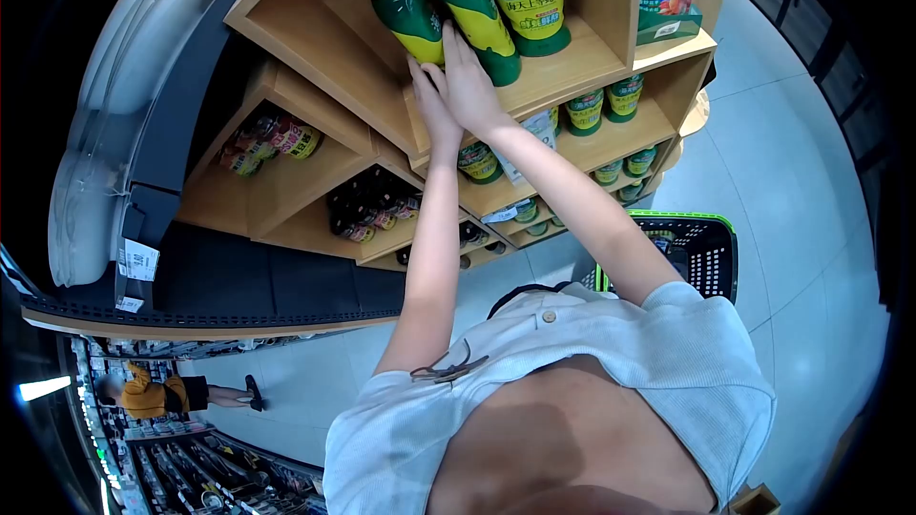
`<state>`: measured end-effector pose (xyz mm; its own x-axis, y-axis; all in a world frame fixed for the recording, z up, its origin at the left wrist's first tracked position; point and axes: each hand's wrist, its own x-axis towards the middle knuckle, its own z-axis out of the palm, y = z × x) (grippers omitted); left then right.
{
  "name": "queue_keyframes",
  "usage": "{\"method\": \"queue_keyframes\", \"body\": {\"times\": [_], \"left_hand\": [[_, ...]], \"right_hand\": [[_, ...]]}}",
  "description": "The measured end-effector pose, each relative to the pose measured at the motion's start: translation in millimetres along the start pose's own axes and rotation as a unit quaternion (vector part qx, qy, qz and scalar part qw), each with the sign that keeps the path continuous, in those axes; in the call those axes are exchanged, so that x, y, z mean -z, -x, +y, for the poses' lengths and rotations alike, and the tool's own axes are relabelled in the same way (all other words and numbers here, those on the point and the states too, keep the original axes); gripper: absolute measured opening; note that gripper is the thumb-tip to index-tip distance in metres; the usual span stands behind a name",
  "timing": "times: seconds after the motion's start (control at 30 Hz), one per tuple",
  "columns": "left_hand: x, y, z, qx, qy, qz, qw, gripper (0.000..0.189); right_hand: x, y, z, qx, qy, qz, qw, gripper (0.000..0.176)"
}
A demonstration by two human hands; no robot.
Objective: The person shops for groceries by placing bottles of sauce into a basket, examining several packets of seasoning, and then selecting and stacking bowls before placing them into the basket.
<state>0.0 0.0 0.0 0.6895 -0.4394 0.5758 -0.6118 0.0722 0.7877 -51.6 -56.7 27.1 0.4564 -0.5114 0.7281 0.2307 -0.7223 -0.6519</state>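
Two oyster sauce squeeze bottles with green bodies and yellow caps, a left one and a middle one, stand at the front of a wooden shelf compartment. Beside them on the right is a third oyster sauce bottle, its cap cut off by the frame edge. Around the lower end of the left bottle, my left hand touches it with straight fingers, partly covered by the other hand. My right hand lies close against it, fingers stretched flat between the left and middle bottles.
Lower shelves carry more green bottles and dark jars. A black shopping basket with a green rim is by my right side. Stacked pale plastic containers are on the left. A person in yellow stands in the distant aisle.
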Motion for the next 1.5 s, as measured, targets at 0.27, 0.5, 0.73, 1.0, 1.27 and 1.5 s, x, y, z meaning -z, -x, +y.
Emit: {"method": "queue_keyframes", "body": {"times": [0.27, 0.5, 0.73, 1.0, 1.27, 1.5], "left_hand": [[-6, 15, 27, -0.106, -0.17, 0.126, 0.972, 0.066], [-16, 29, 29, -0.214, -0.18, 0.203, 0.938, 0.025], [-28, 33, 23, -0.27, -0.196, 0.119, 0.935, 0.017], [-62, 97, 18, -0.376, -0.107, -0.034, 0.92, 0.014], [-163, 283, 98, -0.036, 0.142, -0.415, 0.898, 0.028], [-185, 404, 147, 0.028, 0.059, -0.503, 0.862, 0.032]], "right_hand": [[39, 45, 15, -0.009, -0.121, -0.047, 0.992, 0.044], [157, 159, 28, -0.109, -0.14, -0.133, 0.975, 0.023], [270, 322, 60, -0.508, -0.194, 0.177, 0.821, 0.016], [318, 418, -42, -0.604, -0.124, 0.327, 0.716, 0.018], [349, 478, -97, -0.614, -0.015, 0.448, 0.649, 0.026], [423, 485, -102, -0.616, 0.003, 0.389, 0.685, 0.038]]}}
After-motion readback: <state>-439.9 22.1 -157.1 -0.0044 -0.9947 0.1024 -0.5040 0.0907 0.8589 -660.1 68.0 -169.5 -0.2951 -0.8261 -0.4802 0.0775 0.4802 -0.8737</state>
